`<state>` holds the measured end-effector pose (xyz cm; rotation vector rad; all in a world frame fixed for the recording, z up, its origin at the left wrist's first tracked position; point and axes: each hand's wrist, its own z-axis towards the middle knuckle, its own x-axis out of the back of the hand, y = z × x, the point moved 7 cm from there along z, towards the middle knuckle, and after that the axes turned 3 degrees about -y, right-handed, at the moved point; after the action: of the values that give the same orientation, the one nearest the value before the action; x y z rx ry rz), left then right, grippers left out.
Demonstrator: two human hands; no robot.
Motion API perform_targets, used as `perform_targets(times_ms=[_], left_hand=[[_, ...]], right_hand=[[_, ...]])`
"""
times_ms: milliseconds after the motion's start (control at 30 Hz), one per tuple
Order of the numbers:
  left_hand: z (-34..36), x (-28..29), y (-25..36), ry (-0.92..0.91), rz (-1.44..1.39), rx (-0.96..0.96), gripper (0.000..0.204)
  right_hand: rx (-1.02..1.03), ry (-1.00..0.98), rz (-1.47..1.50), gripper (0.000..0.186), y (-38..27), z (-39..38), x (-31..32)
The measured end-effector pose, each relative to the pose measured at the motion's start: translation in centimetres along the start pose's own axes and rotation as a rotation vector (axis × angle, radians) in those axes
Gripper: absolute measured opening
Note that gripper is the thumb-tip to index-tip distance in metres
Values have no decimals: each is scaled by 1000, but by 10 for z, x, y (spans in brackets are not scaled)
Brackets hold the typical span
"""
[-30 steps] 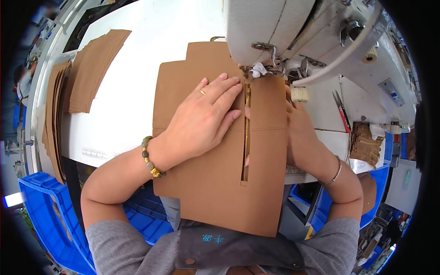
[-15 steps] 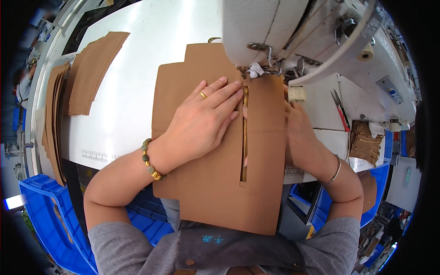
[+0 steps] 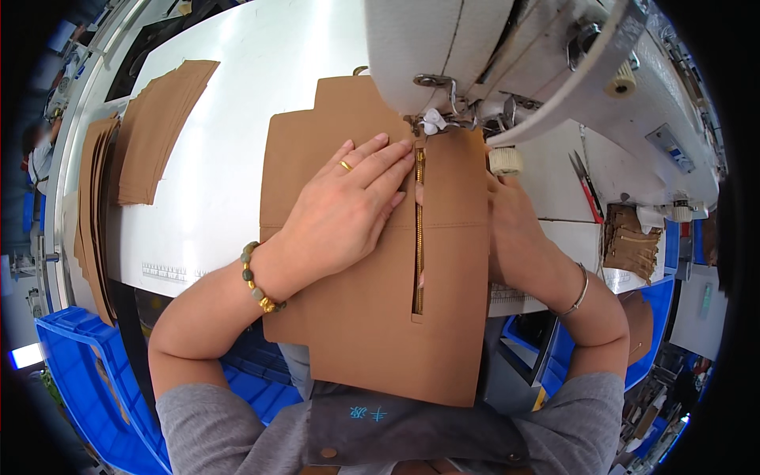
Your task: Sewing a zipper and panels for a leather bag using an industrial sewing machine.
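Note:
A brown panel (image 3: pixel 356 348) lies under the sewing machine's presser foot (image 3: pixel 433 121), with a brass zipper (image 3: pixel 419 222) set in a long narrow slot beside it. My left hand (image 3: pixel 340 206), with a gold ring and bead bracelet, lies flat on the panel left of the zipper, its fingertips just short of the foot. My right hand (image 3: pixel 522 241) holds the panel's right edge from beneath; some fingertips show through the slot, the other fingers are partly hidden.
Brown cut pieces (image 3: pixel 162 131) are stacked at the left of the white worktable (image 3: pixel 214 142). Red-handled scissors (image 3: pixel 587 190) and small brown pieces (image 3: pixel 625 241) lie at the right. Blue bins (image 3: pixel 79 348) flank me. A co-worker (image 3: pixel 39 146) appears at the far left.
The machine head, the panel and both hands appear slightly further left in the picture, and the worktable's contents slightly lower. Both hands keep much the same hold on the panel.

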<state>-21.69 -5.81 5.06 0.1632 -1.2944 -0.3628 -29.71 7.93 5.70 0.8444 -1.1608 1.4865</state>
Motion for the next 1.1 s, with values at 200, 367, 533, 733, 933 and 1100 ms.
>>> perform_targets(times_ms=[200,367,533,733,933,1100], left_hand=[[1,0,1,-37,66,-11,45],[6,4,4,-44,138,-37,41],[12,7,6,-19,166,-65,37],[13,10,8,6,150,-56,39],[12,9,8,2,152,-48,39],[12,8,7,12,139,-35,40]], right_hand=[[0,-3,-8,50,1,0,-2],[-11,-9,-3,51,2,-1,-2],[-31,-28,26,52,3,-1,-3],[-81,-151,205,38,15,0,13],[-381,314,97,19,39,-3,54],[-151,161,-77,47,21,13,12]])
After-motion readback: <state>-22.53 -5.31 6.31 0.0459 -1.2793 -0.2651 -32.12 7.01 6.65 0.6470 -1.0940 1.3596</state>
